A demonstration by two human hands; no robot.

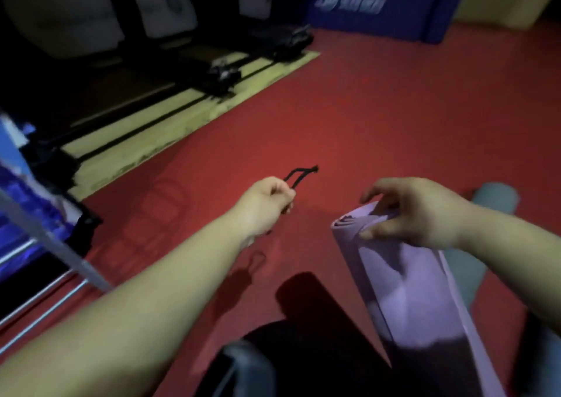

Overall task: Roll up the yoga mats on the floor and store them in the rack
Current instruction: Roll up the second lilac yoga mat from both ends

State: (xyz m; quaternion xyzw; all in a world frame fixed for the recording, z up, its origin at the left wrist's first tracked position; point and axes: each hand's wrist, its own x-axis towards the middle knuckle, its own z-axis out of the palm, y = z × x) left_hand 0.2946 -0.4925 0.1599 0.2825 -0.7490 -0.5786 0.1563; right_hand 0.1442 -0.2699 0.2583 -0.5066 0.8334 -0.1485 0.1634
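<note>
Seen from the person's head, looking down over both bare forearms in dim light. The left hand point(267, 202) is closed in a fist round a thin black cord point(300, 173), and a short loop of cord sticks out past the knuckles, held above the red floor point(364, 117). The right hand point(416, 211) grips the upper end of a rolled purple mat point(403, 290), with fingers curled over the top edge and the thumb pressed against the side. The mat stands tilted, its upper end leaning left toward the other hand, its lower end hidden in shadow near the person's legs. The two hands are near each other but not touching. At the left edge are the slanted metal bars of a rack point(45, 293), blurred. Farther back on the left, dark equipment sits on a pale wooden board point(188, 117). A blue pad point(379, 5) with blurred white lettering stands at the top.
</note>
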